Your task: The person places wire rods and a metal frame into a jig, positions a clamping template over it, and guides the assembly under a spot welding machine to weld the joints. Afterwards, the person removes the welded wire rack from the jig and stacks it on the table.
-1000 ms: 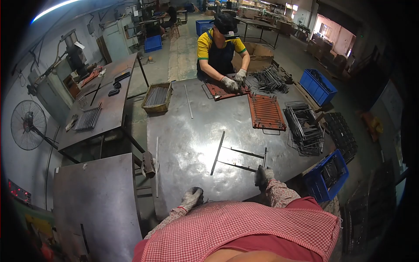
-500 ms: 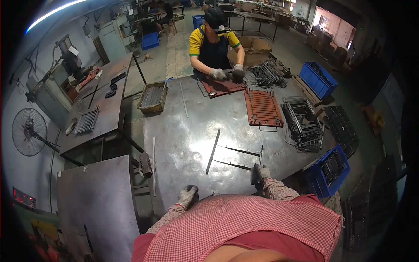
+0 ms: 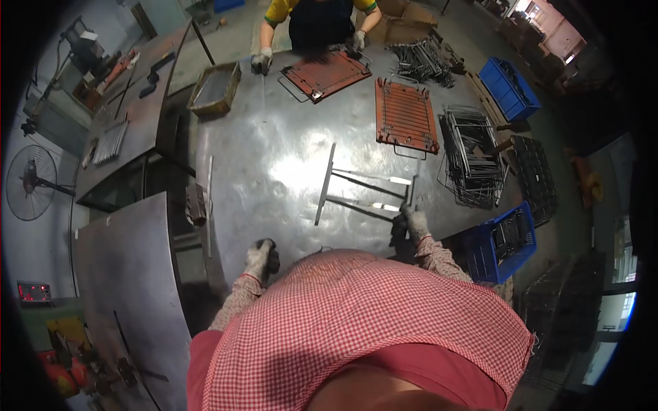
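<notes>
My right hand (image 3: 410, 225), in a pale glove with dark fingers, is closed on the short end bar of a metal frame (image 3: 324, 185). Two crossbars join that bar to a longer one on the left. Dark shapes below the crossbars show the frame slightly raised from the metal table (image 3: 274, 219); whether its long bar touches the top I cannot tell. Near the table's front edge, my left hand (image 3: 260, 259) has its gloved fingers curled in, and its palm is hidden. A thin metal strip (image 3: 210, 205) lies along the left edge.
Across the table a co-worker's gloved hands (image 3: 262, 61) are beside an orange jig (image 3: 327, 75). Another orange jig (image 3: 406, 115) lies nearer, beside stacked wire frames (image 3: 473, 157). A blue crate (image 3: 504, 243) stands at right, a box of strips (image 3: 216, 89) at the far left.
My right hand has closed on the frame and raised it off the table somewhat. The co-worker's one hand has moved left to the strip near the box. The view has tilted down.
</notes>
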